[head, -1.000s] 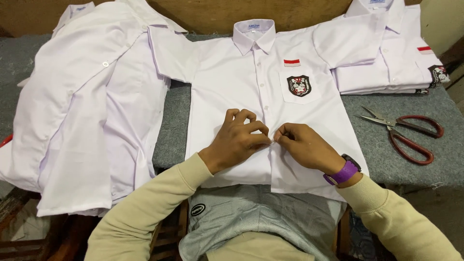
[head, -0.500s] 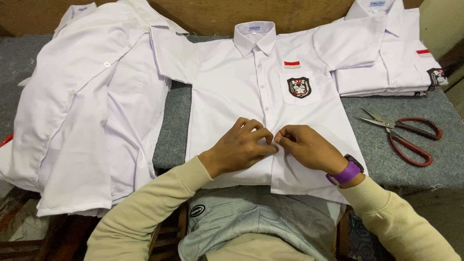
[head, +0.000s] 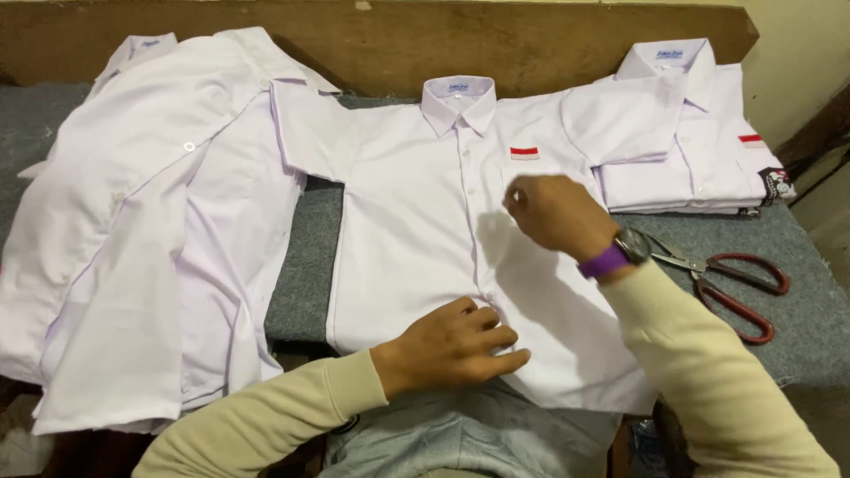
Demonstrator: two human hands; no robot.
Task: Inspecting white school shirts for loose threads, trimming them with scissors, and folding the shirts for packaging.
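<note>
Your left hand lies flat, fingers together, pinning the lower placket of the white short-sleeved button-up shirt, which lies collar-away on the grey felt-covered bench. Your right hand hovers loosely curled, holding nothing, over its chest pocket, up-right of the left.

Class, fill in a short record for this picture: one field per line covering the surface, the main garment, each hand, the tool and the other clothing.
Surface: grey felt-covered table, wooden board behind
Main garment: white shirt laid flat, collar away from the person, buttoned front
Left hand: left hand pressed flat on the shirt's lower front
Right hand: right hand raised over the chest pocket area, purple-strapped watch on the wrist
Tool: red-handled scissors on the table, right of the shirt, untouched
Other clothing: loose white shirts at left; folded shirt stack at right
</note>
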